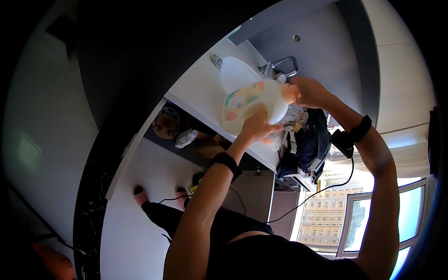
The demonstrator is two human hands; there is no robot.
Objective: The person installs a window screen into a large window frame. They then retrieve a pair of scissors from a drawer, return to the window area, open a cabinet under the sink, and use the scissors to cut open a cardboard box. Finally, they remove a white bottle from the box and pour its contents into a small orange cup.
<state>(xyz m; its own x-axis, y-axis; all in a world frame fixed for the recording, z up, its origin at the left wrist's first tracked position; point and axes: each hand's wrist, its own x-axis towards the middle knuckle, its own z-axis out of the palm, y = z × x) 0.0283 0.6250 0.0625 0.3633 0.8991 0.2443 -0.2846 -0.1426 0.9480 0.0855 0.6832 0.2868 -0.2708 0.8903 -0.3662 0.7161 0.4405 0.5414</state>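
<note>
A large white plastic bottle [273, 100] with a printed label lies tilted in the air over the counter. It looks like a laundry detergent bottle. My left hand [257, 126] is closed around its near side. At its right end is an orange screw cap [290, 93], with the fingers of my right hand [310, 92] closed on it. Whether the cap is loose cannot be seen. Black bands circle both wrists. Just behind the bottle are a white sink [235, 72] and a chrome faucet [280, 65].
Beside the bottle, a heap of dark and white clothes [311, 140] lies at the counter's right end. Below, an open shelf holds a white bottle [186, 138] and a round basin [166, 123]. A black cable [308, 198] hangs from my right wrist. A window [359, 219] is at right.
</note>
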